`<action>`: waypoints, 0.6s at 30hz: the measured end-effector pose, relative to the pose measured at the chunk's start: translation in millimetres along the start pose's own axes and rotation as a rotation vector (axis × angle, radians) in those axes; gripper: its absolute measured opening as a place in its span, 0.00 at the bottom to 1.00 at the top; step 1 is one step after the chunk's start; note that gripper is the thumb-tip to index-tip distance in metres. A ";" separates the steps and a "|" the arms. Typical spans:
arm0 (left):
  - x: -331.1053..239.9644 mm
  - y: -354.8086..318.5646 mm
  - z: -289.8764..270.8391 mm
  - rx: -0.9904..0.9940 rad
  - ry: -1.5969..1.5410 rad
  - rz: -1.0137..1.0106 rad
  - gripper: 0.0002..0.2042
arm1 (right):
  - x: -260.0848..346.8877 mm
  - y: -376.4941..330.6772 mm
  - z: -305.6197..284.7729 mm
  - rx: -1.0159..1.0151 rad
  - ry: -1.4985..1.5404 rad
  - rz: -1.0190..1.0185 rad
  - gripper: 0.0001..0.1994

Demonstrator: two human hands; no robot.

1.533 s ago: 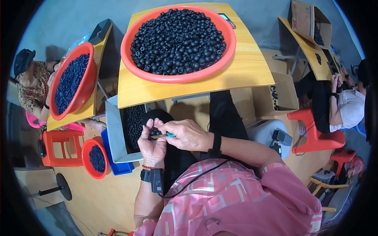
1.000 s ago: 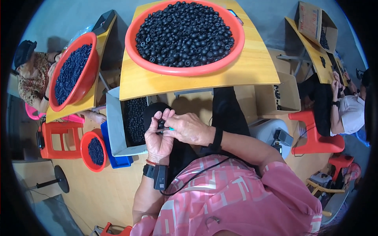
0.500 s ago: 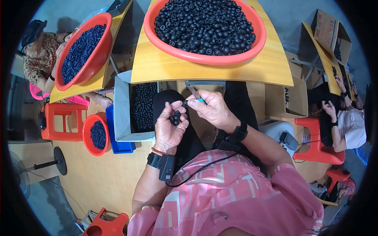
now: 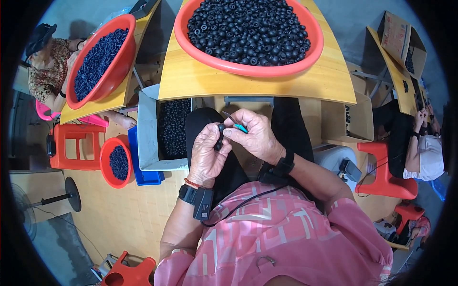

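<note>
Over my lap, my left hand (image 4: 208,148) pinches a small round black part (image 4: 221,128) between thumb and fingers, with more dark pieces partly hidden in the palm. Close beside it, my right hand (image 4: 256,136) grips a small knife by its teal handle (image 4: 241,128). Its thin blade (image 4: 229,116) points up and to the left, past the fingers. The right thumb comes up against the black part. Ahead on the table, a red basin (image 4: 248,71) is heaped with similar round black parts (image 4: 253,35), each with a hole.
A box (image 4: 148,143) of black parts stands on the floor left of my knee, by a blue tray (image 4: 148,176) and a small red basin (image 4: 106,164). The yellow table (image 4: 257,88) edge is ahead. Co-workers sit left and right; a cardboard box (image 4: 362,119) is at right.
My left hand has turned and its fingers have closed, now holding up one black part. My right hand has tilted the knife blade lower. The co-worker at right has moved their hands.
</note>
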State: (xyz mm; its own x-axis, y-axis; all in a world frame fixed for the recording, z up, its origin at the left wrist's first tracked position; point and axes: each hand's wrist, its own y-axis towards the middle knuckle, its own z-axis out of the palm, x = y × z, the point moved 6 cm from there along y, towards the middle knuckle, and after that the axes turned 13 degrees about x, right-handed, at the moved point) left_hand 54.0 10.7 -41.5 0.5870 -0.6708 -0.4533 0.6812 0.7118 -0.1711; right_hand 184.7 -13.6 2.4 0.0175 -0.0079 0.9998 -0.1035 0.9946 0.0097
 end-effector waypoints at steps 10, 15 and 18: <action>0.2 -0.1 1.1 0.063 -0.016 -0.023 0.05 | 11.4 4.1 -0.6 0.057 -0.105 -0.054 0.10; -1.3 -0.4 -0.2 0.080 -0.024 -0.005 0.06 | 13.6 2.8 -2.1 0.051 -0.011 -0.060 0.08; -0.6 1.0 0.1 0.109 -0.032 0.002 0.09 | 9.1 3.5 -9.2 0.035 -0.107 -0.033 0.06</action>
State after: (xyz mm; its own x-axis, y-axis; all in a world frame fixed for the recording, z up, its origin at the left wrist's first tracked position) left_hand 54.4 11.8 -41.3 0.6013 -0.6767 -0.4249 0.7223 0.6877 -0.0731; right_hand 193.6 -9.2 11.4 -0.0845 -0.0530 0.9950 -0.1395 0.9894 0.0409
